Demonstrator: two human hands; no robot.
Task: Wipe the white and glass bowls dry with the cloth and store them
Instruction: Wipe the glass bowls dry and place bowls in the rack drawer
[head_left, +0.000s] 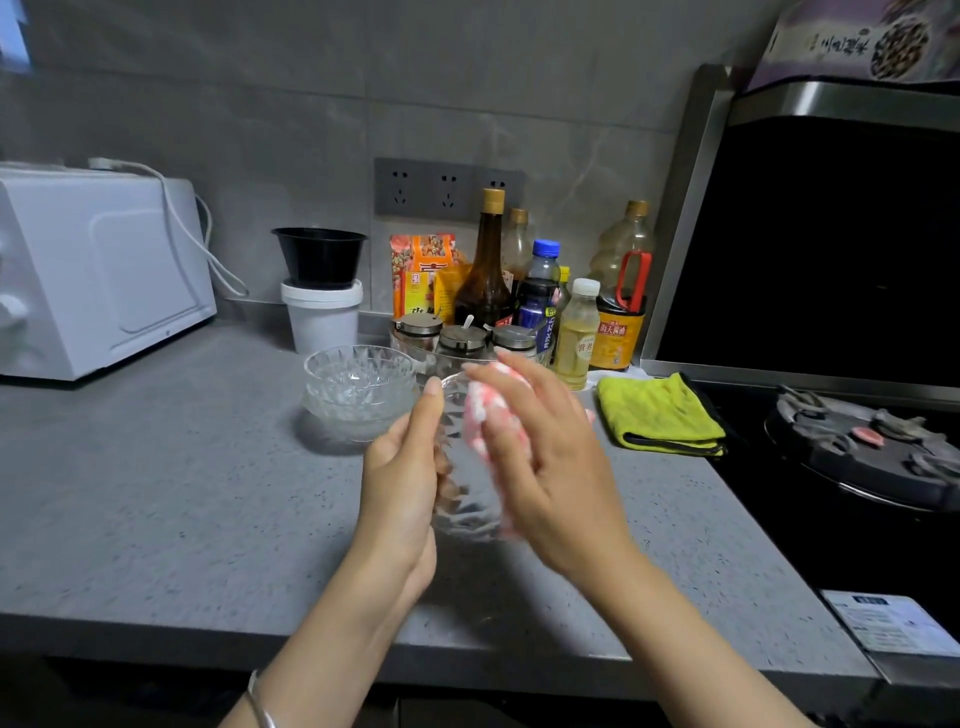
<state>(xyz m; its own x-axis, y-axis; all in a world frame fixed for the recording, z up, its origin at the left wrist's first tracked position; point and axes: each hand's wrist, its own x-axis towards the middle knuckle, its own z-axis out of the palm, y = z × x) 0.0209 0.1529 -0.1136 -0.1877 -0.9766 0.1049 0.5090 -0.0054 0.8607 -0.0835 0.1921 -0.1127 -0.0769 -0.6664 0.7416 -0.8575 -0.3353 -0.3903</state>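
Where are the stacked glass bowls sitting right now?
In the head view, the stacked glass bowls sit on the grey counter left of centre, directly in front of the white tub and right of the microwave.

Hand room over counter (156, 493) left, front; stacked glass bowls (358, 389), bottles (540, 291), yellow cloth (657, 415) block back-right.

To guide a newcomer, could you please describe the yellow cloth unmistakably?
Start at the black stove on the right; the grey counter meets its left edge. There, near the bottles, lies the yellow cloth, folded, black-edged, the only bright yellow-green thing.
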